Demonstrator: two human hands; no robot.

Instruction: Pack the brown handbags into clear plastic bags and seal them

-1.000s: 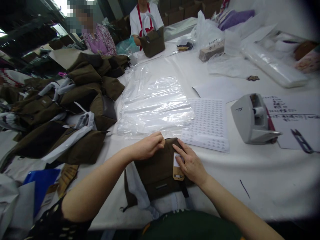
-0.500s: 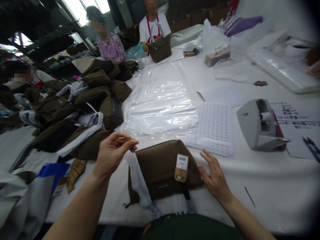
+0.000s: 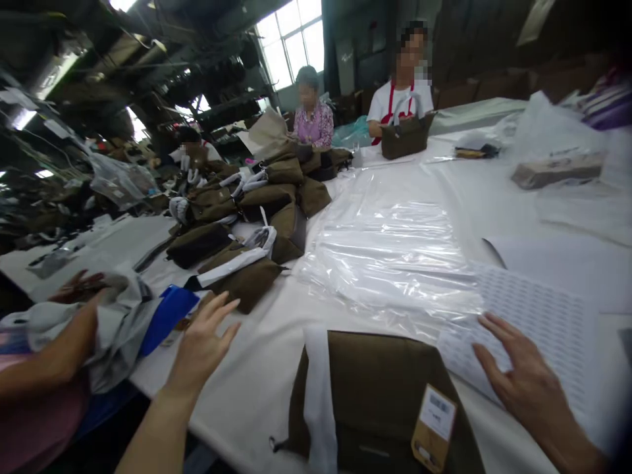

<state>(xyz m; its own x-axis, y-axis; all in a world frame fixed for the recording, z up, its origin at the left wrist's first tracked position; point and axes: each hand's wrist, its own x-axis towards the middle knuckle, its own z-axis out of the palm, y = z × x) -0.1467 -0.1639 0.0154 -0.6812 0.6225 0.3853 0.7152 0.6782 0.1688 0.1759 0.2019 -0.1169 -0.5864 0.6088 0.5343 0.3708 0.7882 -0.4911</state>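
Note:
An olive-brown fabric bag (image 3: 375, 388) lies on the white table at the bottom of the view, with a white strip (image 3: 318, 401) along its left side. A barcode tag (image 3: 433, 428) hangs on its front. My left hand (image 3: 202, 345) is open in the air, left of the bag, holding nothing. My right hand (image 3: 526, 388) is open to the bag's right, over a sheet of printed labels (image 3: 536, 329), and holds nothing. Whether its fingers touch the sheet is hard to tell. Clear plastic bags (image 3: 390, 263) lie beyond the olive bag.
Several olive bags (image 3: 251, 224) are piled along the table's left side. At far left, a co-worker's hands (image 3: 74, 316) handle a grey bag (image 3: 116, 336), near a blue piece (image 3: 170, 319). Across the table, a person in white (image 3: 399, 105) holds a brown bag (image 3: 407, 135).
The view has swung up and tilted, so the bag sits lower in the frame. Both hands have moved apart, away from the bag, and neither touches it now.

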